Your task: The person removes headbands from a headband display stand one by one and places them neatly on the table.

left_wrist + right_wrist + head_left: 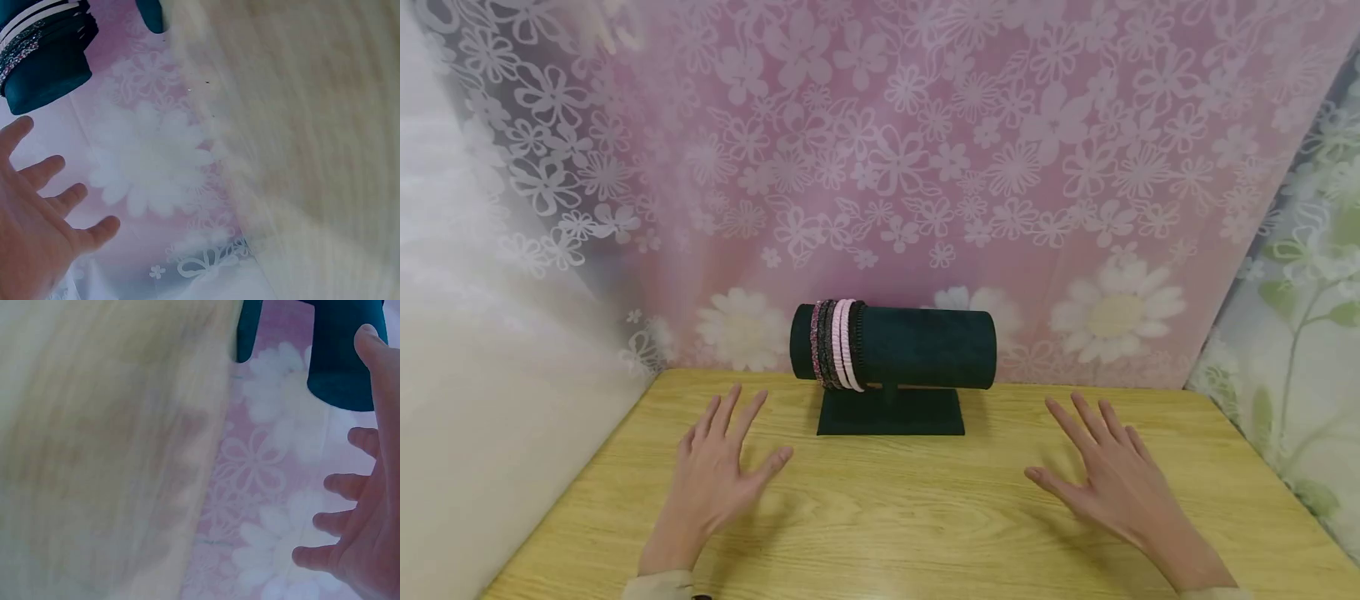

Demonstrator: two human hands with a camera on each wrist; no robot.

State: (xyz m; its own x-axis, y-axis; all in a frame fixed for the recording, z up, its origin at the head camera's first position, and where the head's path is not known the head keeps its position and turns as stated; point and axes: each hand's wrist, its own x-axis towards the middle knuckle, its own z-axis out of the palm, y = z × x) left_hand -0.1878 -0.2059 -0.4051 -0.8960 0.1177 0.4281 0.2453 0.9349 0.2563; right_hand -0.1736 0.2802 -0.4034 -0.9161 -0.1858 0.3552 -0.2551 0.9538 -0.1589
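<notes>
Pink flowered curtain (865, 158) hangs behind a wood-grained counter (887, 517), with a pale drape (505, 358) at left and a leafy sheet (1300, 317) at right, both cut off by the head view's edges. At the counter's far side, a dark stand (932, 346) carries its roll crosswise on a flat base; the roll hides much of the short post. Several bands (842, 346), speckled, pink and black, circle the roll's left end, so close together that their exact number is hard to make out; their backs are hidden.

The person's left grip (718, 475) is released, fingers spread, near and left of the stand. The right grip (1112, 483) is likewise released and spread, near and right of it. The stand lies between and beyond them, apart from both. Both wrist views crop the stand and blur the wood; in the right one, the thumb covers part of the roll.
</notes>
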